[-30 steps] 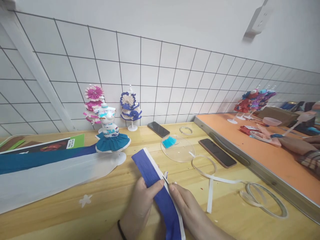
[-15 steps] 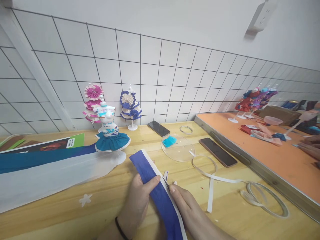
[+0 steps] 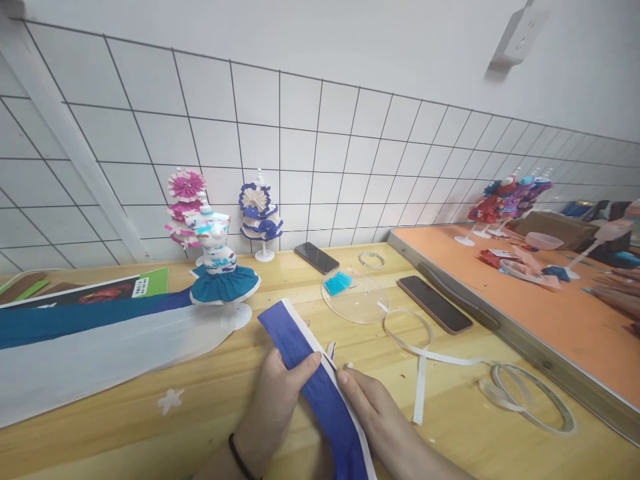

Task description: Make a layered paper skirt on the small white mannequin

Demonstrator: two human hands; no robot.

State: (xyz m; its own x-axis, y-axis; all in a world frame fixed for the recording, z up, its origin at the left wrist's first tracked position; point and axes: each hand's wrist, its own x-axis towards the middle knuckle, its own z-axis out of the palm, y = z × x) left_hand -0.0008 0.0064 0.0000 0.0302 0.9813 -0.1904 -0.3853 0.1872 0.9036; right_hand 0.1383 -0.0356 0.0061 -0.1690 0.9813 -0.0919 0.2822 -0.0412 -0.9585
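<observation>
A long purple strip (image 3: 313,383) with a white band along its right edge slants across the table front. My left hand (image 3: 270,393) is closed on its middle, thumb lying on top and fingers underneath. Against the white edge, my right hand (image 3: 373,403) is closed, its thumb and fingers pressed together. A thin dark sliver (image 3: 330,363) shows just ahead of its fingertips; its kind cannot be made out. A narrow purple-and-white curl (image 3: 331,349) sticks up beside the edge. The strip's lower end runs out of view.
A small dress form (image 3: 217,240) in a teal skirt stands behind left, beside purple-white (image 3: 261,213) and pink (image 3: 185,193) paper dresses. Phones (image 3: 434,303), a clear disc (image 3: 360,303) and tape rolls (image 3: 535,400) lie right. Another person's hand (image 3: 617,290) is over the orange board (image 3: 450,260).
Hands and strip hold nearly the same position. The whole view has shifted very slightly.
</observation>
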